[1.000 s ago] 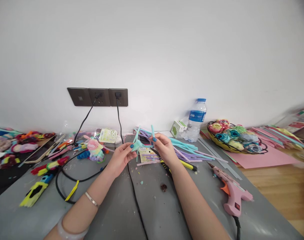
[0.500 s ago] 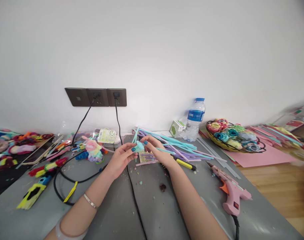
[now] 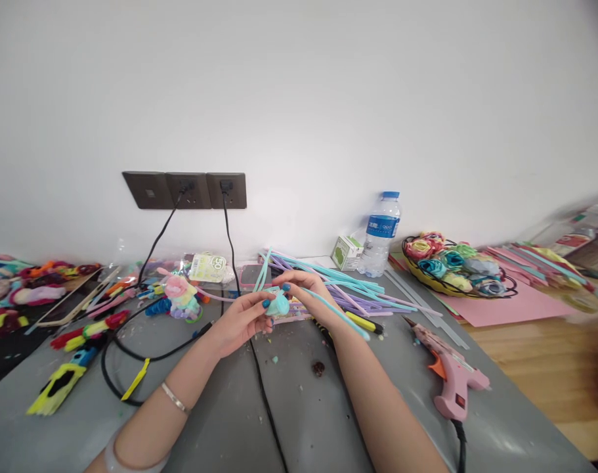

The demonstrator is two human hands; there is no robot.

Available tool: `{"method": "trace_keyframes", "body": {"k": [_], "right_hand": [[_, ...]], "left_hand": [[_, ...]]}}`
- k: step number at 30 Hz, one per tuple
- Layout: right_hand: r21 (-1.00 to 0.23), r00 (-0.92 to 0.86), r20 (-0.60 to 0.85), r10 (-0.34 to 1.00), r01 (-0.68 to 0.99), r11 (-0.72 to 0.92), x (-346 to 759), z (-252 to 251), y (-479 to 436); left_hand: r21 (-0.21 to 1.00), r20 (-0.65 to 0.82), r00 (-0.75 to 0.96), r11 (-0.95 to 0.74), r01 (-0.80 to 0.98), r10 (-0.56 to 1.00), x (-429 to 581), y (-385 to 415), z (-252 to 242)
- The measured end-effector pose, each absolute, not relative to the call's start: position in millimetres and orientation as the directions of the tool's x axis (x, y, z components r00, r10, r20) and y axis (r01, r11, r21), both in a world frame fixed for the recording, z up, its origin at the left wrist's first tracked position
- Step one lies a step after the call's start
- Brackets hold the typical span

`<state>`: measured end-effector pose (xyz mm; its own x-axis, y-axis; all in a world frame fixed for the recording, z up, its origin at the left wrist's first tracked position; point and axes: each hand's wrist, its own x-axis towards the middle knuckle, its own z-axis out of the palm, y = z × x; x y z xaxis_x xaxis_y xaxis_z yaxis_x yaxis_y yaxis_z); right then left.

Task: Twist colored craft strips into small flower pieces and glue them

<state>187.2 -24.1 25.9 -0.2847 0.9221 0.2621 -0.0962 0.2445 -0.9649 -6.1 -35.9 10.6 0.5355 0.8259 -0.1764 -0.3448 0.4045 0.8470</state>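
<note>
The left hand [image 3: 239,322] and right hand [image 3: 311,295] are pinching a partly wound teal roll [image 3: 279,305] between their fingertips, its long tail of strip [image 3: 342,320] trailing loose, not yet wound in.

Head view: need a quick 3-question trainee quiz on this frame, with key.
1. True or false: the pink glue gun lies on the grey table, and neither hand touches it.
2. Multiple choice: what do the left hand and the right hand both pinch in their fingers?
A. a pair of scissors
B. the teal roll
C. a paint brush
3. Short answer: how many black cables are plugged into the wall sockets?

Key: 1 true; 2 B; 3 two.
</note>
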Motion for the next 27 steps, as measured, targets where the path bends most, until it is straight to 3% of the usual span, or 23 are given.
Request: {"method": "trace_keyframes", "body": {"k": [8,27], "right_hand": [[-0.936,-0.295,0.341,0.893,-0.191,0.295,189.5,16.2,-18.4],[-0.96,-0.33,0.275,0.903,-0.153,0.236,185.0,19.4,-20.3]], "left_hand": [[0.82,-0.144,0.543,0.407,-0.403,0.827,-4.0,-37.1,15.8],[0.822,-0.148,0.452,0.364,-0.438,0.88,-3.5,-37.6,19.3]]}}
